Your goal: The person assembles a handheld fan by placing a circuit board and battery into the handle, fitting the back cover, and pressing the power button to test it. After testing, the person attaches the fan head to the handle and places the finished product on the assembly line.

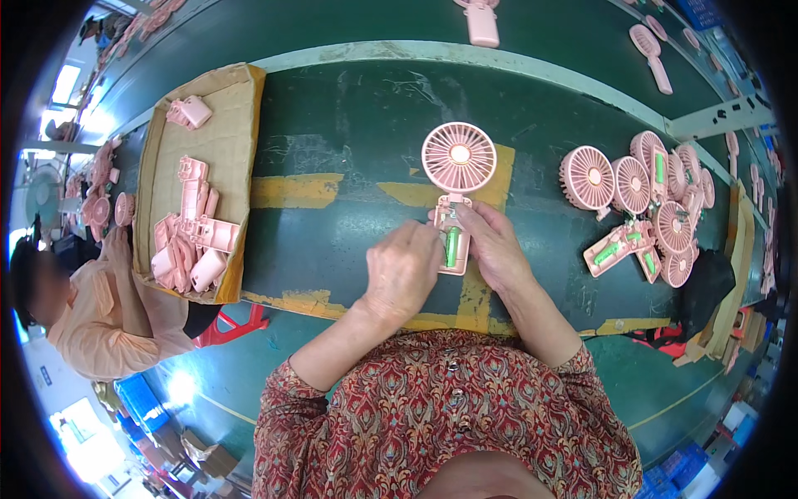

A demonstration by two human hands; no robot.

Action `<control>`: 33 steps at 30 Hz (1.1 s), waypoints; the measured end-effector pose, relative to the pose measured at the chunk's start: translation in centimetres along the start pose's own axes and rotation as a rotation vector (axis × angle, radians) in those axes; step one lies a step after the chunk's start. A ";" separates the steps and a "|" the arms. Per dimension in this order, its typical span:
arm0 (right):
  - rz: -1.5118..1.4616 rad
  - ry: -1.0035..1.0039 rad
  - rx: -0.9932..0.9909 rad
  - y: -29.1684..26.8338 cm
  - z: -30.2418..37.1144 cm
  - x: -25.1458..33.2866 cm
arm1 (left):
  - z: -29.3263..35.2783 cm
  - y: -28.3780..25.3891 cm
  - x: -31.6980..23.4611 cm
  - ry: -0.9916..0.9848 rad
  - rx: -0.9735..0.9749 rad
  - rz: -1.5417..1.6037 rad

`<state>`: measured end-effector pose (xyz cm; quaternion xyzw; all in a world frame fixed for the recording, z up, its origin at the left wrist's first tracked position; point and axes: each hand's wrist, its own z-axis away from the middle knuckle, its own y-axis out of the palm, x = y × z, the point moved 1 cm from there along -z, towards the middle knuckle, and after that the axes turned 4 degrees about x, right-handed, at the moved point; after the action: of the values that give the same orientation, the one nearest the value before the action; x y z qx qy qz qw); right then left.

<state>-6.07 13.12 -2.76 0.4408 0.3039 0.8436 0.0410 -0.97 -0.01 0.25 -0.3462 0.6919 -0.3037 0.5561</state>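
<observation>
A pink handheld fan [459, 158] lies on the green bench in front of me, its round grille pointing away. Its handle is uncovered and shows a green battery [452, 248] inside. My right hand [492, 245] grips the handle from the right, thumb near the neck. Closed fingers of my left hand [405, 270] press at the handle's left side; whatever they pinch is hidden behind the knuckles.
At left, a cardboard tray [253, 108] holds several pink handle shells [195, 224]. Several pink fans [588, 178] with open handles are piled at right. Beyond a pale rail [366, 51] runs another green surface with pink fans. A co-worker [108, 320] sits at far left.
</observation>
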 end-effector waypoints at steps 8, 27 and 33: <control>0.012 -0.042 -0.021 -0.1 0.0 -0.3 | 0.8 -1.4 -0.9 0.409 0.152 -0.284; 0.050 0.007 -0.006 0.0 0.5 0.9 | 0.0 -21.0 19.6 -0.277 0.040 -0.557; -0.003 -0.027 0.040 0.1 -0.2 0.5 | -2.9 -16.0 14.1 -0.421 -0.354 0.769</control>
<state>-6.48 13.11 -2.45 0.4524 0.3207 0.8313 0.0374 -3.58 -20.70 5.84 -0.2086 0.6831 0.1238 0.6889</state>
